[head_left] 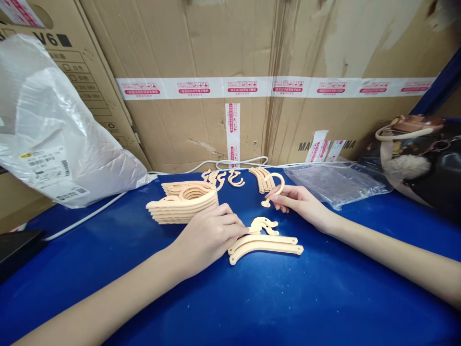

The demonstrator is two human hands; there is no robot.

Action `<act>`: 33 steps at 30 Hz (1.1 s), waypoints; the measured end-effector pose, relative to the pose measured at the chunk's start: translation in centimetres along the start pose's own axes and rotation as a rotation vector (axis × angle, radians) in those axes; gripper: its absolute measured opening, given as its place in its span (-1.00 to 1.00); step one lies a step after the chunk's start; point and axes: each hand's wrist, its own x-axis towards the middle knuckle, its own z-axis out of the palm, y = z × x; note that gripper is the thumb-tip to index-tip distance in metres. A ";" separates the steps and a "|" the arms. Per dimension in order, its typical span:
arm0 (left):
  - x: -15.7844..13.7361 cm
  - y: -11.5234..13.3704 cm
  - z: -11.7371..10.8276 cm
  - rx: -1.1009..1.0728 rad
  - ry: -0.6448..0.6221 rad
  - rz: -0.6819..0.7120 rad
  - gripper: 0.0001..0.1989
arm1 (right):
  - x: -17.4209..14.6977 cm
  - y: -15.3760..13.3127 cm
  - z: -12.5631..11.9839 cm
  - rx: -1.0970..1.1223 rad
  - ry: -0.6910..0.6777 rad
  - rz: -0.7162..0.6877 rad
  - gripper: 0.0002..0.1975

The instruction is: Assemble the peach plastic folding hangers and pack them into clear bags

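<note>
My right hand [298,202] pinches a cream plastic hanger hook [281,181], its round base hanging down above the blue table. My left hand [212,235] is closed with its fingertips on a short curved cream hanger piece [264,224]; the fingers partly cover that piece. Just below it lie two curved hanger arms [266,245], side by side, their left ends close to my left fingertips. Behind my left hand stands a stack of folded cream hanger parts [183,204]. Several loose hooks [236,179] and a small group of curved arms [260,179] rest farther back.
A white plastic parcel bag [68,129] leans at the left. Large cardboard boxes [201,57] rise behind the blue table [288,302]. A clear plastic bag [334,185] and a dark bag [435,178] lie at the right. A white cable [86,216] runs along the back; a black object [18,250] sits at the left edge.
</note>
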 end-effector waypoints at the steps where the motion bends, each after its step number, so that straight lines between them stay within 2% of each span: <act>1: 0.0 0.0 0.0 0.005 -0.009 0.004 -0.81 | 0.0 0.1 0.0 0.001 -0.002 0.001 -0.69; 9: 0.2 0.0 0.5 0.191 -0.009 -0.001 -0.75 | -0.2 -0.4 0.2 0.054 -0.022 -0.014 -0.71; 12: 0.2 0.1 0.8 0.241 -0.030 -0.024 -0.77 | -0.5 -0.8 0.3 0.091 -0.097 -0.007 -0.67; 17: 0.0 0.2 1.4 0.188 -0.019 -0.105 -0.80 | -0.6 -0.8 0.4 0.078 -0.197 -0.019 -0.68; 23: -0.2 0.0 1.6 0.146 0.030 -0.179 -0.79 | -0.5 -0.6 0.3 0.062 -0.152 -0.047 -0.75; 33: 0.0 0.2 1.3 0.125 0.006 -0.127 -0.78 | -0.3 -0.5 0.1 0.113 -0.005 -0.045 -0.77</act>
